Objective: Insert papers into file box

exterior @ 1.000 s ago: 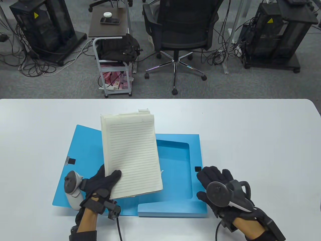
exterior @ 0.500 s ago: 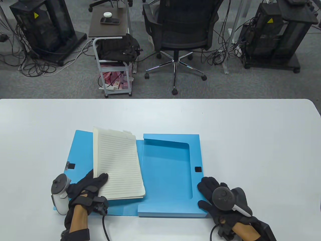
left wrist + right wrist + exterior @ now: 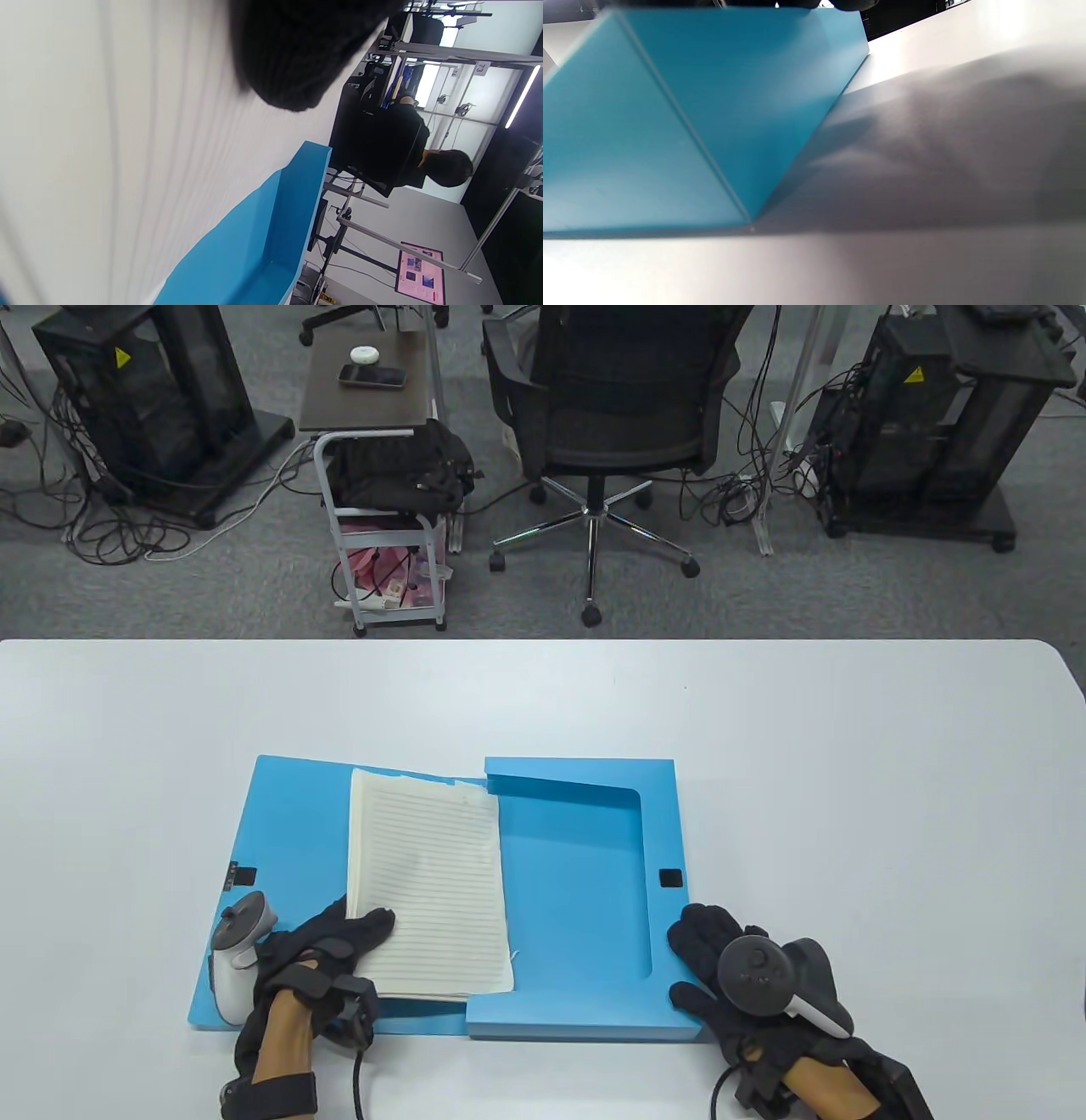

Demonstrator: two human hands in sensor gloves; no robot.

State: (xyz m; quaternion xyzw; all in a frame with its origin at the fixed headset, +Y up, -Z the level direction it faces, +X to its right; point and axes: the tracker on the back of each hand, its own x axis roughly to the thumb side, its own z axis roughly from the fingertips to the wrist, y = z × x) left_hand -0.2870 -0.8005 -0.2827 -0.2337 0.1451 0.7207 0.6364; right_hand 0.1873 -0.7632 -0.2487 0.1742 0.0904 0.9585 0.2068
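Note:
A blue file box [image 3: 662, 814] lies open and flat on the white table, its lid [image 3: 288, 823] spread to the left. A stack of lined papers [image 3: 428, 882] lies across the lid and the box's left edge. My left hand [image 3: 339, 937] grips the stack's near left corner, thumb on top. My right hand [image 3: 721, 959] rests on the box's near right corner, fingers spread. In the left wrist view the paper [image 3: 106, 148] fills the left side beside a blue wall [image 3: 275, 228] of the box. The right wrist view shows the box's corner [image 3: 691, 106] close up.
The white table [image 3: 848, 780] stretches to the right and behind the box. Beyond its far edge stand an office chair [image 3: 611, 415], a small cart [image 3: 382, 475] and two black equipment racks [image 3: 136, 398] on the floor.
My left hand has brought the paper stack down from a raised position and laid it lower and flatter over the lid and box edge. My right hand slid back toward the box's near right corner.

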